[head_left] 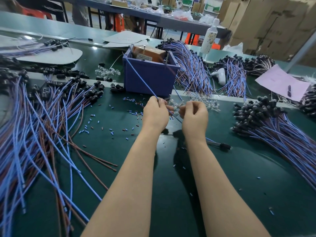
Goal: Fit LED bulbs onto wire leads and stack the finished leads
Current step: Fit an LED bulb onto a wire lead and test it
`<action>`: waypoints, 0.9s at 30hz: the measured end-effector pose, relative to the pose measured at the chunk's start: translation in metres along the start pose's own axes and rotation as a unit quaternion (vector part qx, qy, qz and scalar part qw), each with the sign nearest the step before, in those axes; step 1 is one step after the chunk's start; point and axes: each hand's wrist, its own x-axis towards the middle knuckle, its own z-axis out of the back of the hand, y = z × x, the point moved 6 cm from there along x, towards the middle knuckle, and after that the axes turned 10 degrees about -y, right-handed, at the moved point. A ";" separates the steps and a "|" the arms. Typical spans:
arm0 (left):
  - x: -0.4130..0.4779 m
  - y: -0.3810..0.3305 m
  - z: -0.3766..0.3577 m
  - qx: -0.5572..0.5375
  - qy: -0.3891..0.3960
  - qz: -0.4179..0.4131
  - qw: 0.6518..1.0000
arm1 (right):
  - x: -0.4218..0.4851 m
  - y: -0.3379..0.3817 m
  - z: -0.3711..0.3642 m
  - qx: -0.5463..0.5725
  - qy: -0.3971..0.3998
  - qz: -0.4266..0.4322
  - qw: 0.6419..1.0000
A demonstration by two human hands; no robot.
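Note:
My left hand (155, 112) pinches a blue wire lead (142, 79) that slants up to the left over the purple bin. Close beside it, my right hand (195, 115) is curled with fingertips together; whether it holds a small bulb is hidden by the fingers. A pile of clear LED bulbs (200, 102) lies on the green mat just beyond both hands. Blue and brown leads with black sockets (42, 117) sprawl at the left. A heap of leads fitted with bulbs (270, 124) lies at the right.
A purple bin (150, 77) holding a brown box stands right behind my hands. More lead bundles (193, 69) lie behind it, with a plastic bottle (209, 38) and pink paper (282, 82) at the right. Cut insulation bits (95, 124) litter the mat. One loose socket lead (222, 146) lies near my right forearm.

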 end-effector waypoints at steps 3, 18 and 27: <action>-0.001 -0.002 0.001 -0.011 -0.008 -0.009 1.000 | 0.000 0.001 0.004 -0.001 -0.025 0.019 1.000; -0.001 -0.003 0.003 0.045 -0.019 -0.080 0.996 | -0.003 -0.003 0.005 -0.090 -0.025 -0.004 0.996; 0.001 0.000 0.005 0.034 -0.013 -0.063 0.997 | -0.004 -0.004 0.005 -0.100 -0.011 -0.011 0.995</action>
